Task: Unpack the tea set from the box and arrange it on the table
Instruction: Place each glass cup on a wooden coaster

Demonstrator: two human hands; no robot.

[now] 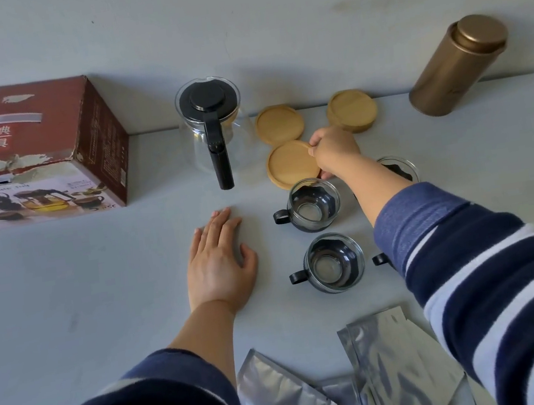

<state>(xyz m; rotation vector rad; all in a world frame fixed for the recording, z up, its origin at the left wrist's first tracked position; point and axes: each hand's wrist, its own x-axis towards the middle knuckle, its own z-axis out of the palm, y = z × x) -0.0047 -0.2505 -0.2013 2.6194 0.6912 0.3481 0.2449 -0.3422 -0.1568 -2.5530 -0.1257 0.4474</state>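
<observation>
We judge the unpacking done and the arranging under way: our right hand (333, 151) pinches the rim of a wooden coaster (293, 164), while our left hand (217, 263) lies flat, open and empty on the worktop (101, 292). Next, the coaster wants setting flat near the glass cups (314, 204) just below that hand. Far left of both hands, the box (31, 148) reads 经典水具; the smaller print is illegible.

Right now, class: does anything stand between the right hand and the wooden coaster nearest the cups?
Nothing visible does. The right hand already pinches that wooden coaster at its right rim, and the nearest glass cup sits just below it.
</observation>
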